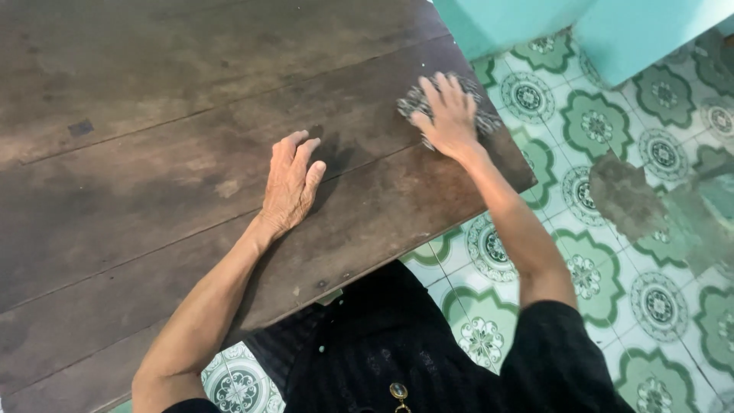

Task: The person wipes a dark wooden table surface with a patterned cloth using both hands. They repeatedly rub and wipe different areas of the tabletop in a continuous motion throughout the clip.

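A dark wooden plank table [153, 115] fills the left and middle of the head view. My left hand [290, 183] lies flat on the tabletop, fingers together and pointing away from me, holding nothing. My right hand [446, 113] presses down with spread fingers on a patterned grey-and-white cloth [480, 115] near the table's far right edge. The cloth is partly hidden under the palm and fingers.
Green-and-white patterned floor tiles [612, 252] lie to the right of the table. A turquoise wall or block [627, 30] stands at the top right. A worn brownish patch [623, 195] marks the tiles. My black clothing [397, 344] shows at the bottom.
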